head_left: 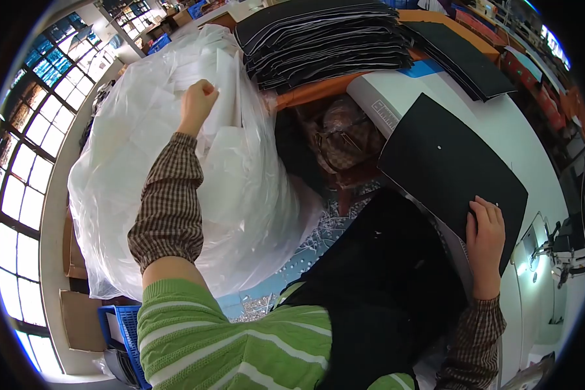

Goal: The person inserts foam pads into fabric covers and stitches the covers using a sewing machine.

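My left hand [199, 104] is raised over a big clear plastic bag [130, 169] stuffed with white sheet-like pieces [226, 88]. Its fingers are curled together, and I cannot make out whether anything thin is pinched in them. On the right, my right hand [485, 234] lies with fingers extended on a black sheet [445, 153] near its right end. The sheet rests on the white work table and reaches past the table's near edge. A small white speck [439, 147] shows on its surface.
A tall stack of black sheets [325, 45] stands at the back, with more black sheets [461, 55] beside it. Below lies a brown checked bag [348, 140]. The white table [526, 136] carries a sewing machine [559, 250] at right. A blue crate [120, 338] sits lower left.
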`<state>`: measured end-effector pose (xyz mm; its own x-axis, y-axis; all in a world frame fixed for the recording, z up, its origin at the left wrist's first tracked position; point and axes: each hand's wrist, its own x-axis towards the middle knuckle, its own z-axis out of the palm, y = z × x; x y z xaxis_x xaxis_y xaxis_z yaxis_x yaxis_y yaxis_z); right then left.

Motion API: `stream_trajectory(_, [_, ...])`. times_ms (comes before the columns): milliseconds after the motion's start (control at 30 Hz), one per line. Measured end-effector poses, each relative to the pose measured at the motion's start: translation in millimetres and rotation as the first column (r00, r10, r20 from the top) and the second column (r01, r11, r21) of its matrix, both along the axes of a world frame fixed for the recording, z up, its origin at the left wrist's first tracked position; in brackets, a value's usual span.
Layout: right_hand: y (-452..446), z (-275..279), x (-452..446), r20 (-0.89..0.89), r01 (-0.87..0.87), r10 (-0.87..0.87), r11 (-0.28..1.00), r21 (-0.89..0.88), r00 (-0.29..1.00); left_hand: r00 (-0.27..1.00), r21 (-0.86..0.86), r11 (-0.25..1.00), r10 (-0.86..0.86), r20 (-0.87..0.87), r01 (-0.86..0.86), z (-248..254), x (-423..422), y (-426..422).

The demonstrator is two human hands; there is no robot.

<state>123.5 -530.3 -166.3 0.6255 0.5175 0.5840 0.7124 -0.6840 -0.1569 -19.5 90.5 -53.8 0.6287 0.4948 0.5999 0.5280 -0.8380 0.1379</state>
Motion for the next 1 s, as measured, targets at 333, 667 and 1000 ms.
stream_trajectory(333, [54.3,31.5,-41.5,0.093,-0.315,0.302,0.928,0.199,0.949,0.677,0.261,0.662,-0.735,0.043,0.702,19.0,60.8,-228.1])
stream_trajectory(667, [15.4,-7.4,-35.9,0.178,0.025,-0.043,0.995,0.1,0.983,0.052,-0.141,0.088,-0.97,-0.239,0.986,-52.1,131.6,-342.4])
stream_trajectory(1000, [-37.3,13.5,-86.6,0.127,0.098,-0.101,0.995,0.025,0.987,0.157,0.157,0.125,-0.965,-0.21,0.98,-92.0,145.1,-319.4])
